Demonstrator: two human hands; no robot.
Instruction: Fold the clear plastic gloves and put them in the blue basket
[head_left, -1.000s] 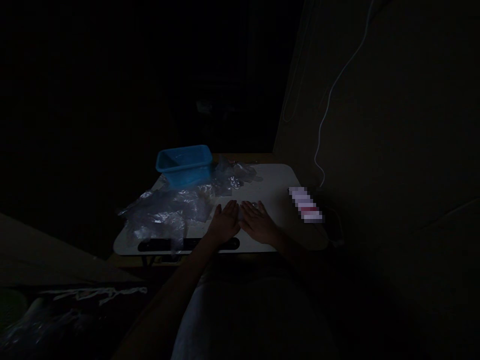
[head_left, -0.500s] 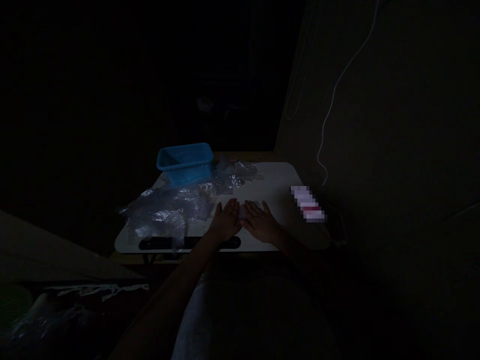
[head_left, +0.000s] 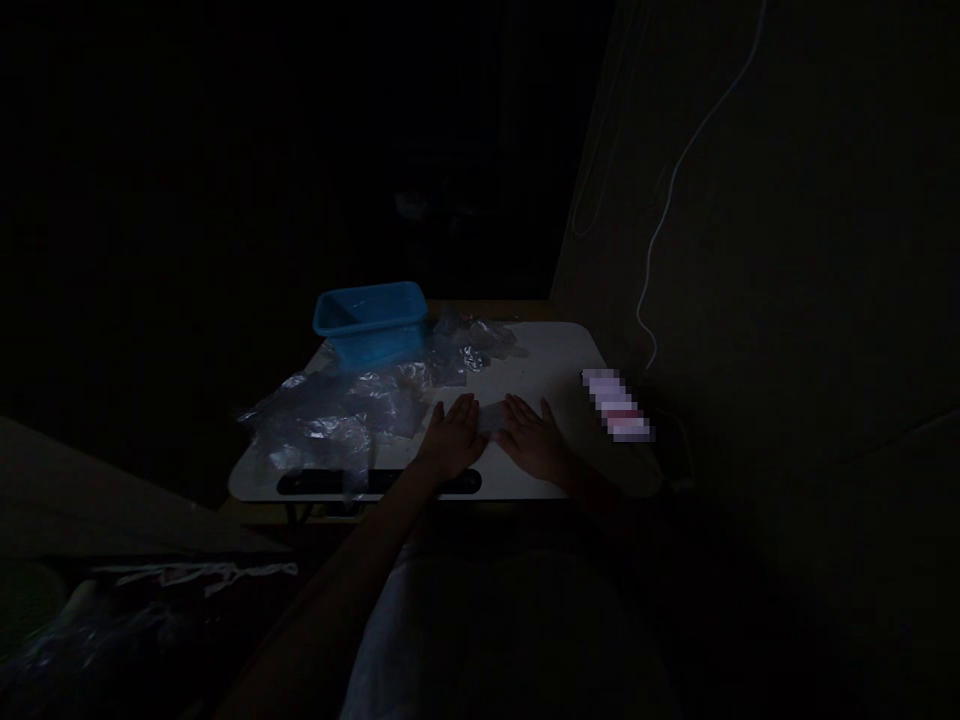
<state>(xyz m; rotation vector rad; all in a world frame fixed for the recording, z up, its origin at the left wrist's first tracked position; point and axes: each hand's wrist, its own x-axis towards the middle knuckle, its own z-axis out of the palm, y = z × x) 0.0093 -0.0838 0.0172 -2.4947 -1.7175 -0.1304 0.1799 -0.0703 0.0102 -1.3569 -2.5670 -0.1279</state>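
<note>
My left hand [head_left: 451, 440] lies flat on the white table [head_left: 551, 350], fingers stretched forward. To its right my right hand [head_left: 534, 440] is also flat, its fingers stretched out and slightly spread. Between the two hands shows a small, thin, pale sheet [head_left: 491, 417], which looks like clear plastic. Both hands seem to press at its sides; their palms hide part of it. Left of my left hand spreads a heap of crumpled clear plastic bags [head_left: 337, 415].
A blue plastic basin [head_left: 379, 335] stands at the table's back left. A pixelated, lit phone-like object [head_left: 617, 405] lies at the right edge. A black slot [head_left: 330, 484] runs along the front edge. A white cable [head_left: 671, 190] hangs on the right wall. The room is very dark.
My right hand has slid to the right, away from my left hand, so more of the pale sheet shows between them. My left hand has stayed nearly still.
</note>
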